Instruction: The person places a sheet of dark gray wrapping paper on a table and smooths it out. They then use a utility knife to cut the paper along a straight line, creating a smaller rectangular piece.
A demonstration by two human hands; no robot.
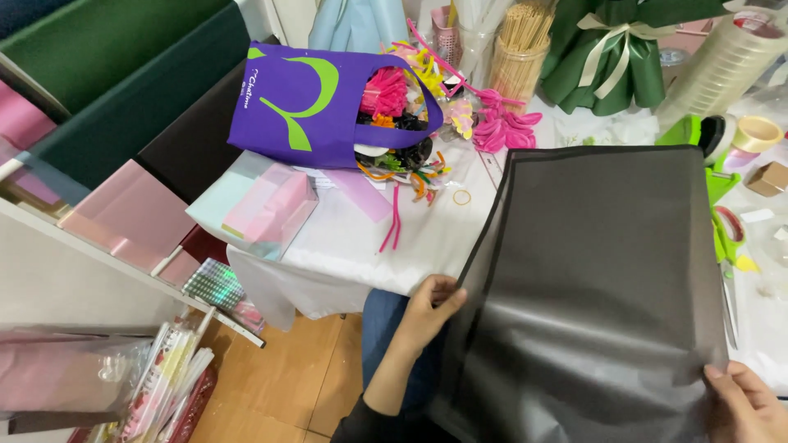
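A large dark grey wrapping sheet (pixel 599 271) with a black border lies over the white table and hangs off its near edge. My left hand (pixel 428 308) grips the sheet's left edge near the table's front. At the bottom right corner of the view my right hand (pixel 747 404) holds the sheet's lower right edge with the thumb on top. Both hands keep the sheet spread flat between them.
A purple tote bag (pixel 312 102) spills coloured pipe cleaners (pixel 402 94) at the back. Pastel paper stacks (pixel 263 201) sit left of the sheet. A jar of wooden sticks (pixel 519 57), a green wrapped bouquet (pixel 611 49) and tape rolls (pixel 751 131) stand behind. Paper shelves (pixel 107 123) fill the left.
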